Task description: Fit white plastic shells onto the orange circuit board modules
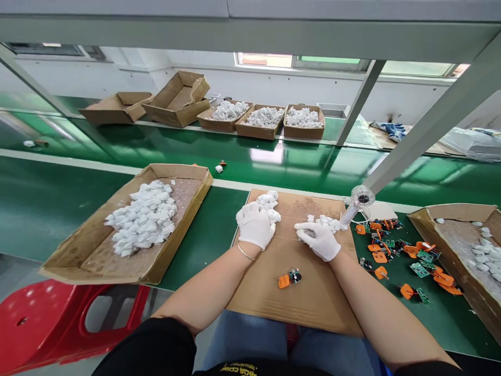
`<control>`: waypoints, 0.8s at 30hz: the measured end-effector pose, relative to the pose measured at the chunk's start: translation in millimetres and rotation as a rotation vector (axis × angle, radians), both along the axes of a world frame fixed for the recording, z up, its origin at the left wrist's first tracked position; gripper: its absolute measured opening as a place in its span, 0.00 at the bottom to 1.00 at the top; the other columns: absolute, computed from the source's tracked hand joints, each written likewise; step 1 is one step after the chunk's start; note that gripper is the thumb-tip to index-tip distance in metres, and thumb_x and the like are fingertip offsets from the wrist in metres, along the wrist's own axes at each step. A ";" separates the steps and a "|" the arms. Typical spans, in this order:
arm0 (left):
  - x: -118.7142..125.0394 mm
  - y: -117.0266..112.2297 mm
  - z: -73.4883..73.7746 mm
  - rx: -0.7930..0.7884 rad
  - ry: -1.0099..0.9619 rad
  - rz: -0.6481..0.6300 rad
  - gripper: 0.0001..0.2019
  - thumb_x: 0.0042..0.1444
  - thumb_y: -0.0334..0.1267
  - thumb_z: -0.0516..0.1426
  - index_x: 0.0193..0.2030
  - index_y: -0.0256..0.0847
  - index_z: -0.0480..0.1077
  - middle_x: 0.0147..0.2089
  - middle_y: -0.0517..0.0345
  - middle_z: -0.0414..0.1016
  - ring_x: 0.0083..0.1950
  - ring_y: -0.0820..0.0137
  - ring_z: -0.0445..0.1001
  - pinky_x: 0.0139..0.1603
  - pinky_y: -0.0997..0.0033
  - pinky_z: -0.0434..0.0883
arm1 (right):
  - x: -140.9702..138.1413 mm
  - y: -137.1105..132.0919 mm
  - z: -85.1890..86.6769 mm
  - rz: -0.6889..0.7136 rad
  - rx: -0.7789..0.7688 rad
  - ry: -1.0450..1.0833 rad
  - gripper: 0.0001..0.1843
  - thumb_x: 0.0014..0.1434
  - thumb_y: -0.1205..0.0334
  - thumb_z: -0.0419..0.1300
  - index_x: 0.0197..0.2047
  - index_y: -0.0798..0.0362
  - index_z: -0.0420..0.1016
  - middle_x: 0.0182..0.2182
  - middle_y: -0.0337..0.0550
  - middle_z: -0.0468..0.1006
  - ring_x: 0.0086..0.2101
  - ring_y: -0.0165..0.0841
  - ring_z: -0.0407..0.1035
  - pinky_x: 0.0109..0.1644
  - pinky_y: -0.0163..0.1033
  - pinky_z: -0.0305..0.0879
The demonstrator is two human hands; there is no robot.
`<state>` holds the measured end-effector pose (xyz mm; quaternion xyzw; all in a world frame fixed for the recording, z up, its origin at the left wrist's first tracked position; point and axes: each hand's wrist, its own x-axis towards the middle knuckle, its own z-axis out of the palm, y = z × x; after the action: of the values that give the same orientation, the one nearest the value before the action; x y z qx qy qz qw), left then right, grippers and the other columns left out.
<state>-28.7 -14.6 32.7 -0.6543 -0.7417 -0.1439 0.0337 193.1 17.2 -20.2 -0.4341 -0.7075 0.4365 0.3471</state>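
My left hand, in a white glove, lies against a small pile of white plastic pieces on a cardboard sheet. Its fingers look stretched out and partly overlap the pile. My right hand, also gloved in white, has thumb and forefinger curved toward each other beside a second pile of white pieces. What lies between those fingers is too small to make out. Nearer me on the cardboard rests an orange piece wired to a small circuit board.
At left stands a cardboard tray of white pieces; another tray is at far right. Orange parts with circuit boards lie right of the cardboard. A clear-headed handheld device leans by a post. Filled boxes line the back. A red stool is lower left.
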 end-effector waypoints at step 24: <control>-2.5 -5.4 0.3 0.010 -0.146 -0.179 0.13 0.55 0.38 0.57 0.43 0.48 0.80 0.56 0.44 0.72 0.59 0.48 0.62 0.59 0.45 0.54 | -35.1 3.2 6.7 -0.102 0.575 -0.565 0.11 0.57 0.67 0.59 0.42 0.54 0.80 0.31 0.48 0.79 0.33 0.38 0.72 0.44 0.42 0.68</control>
<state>-31.1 -20.0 33.1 -0.7055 -0.6799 -0.1975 -0.0302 158.0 20.4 -13.5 -0.4566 -0.8459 0.0668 0.2674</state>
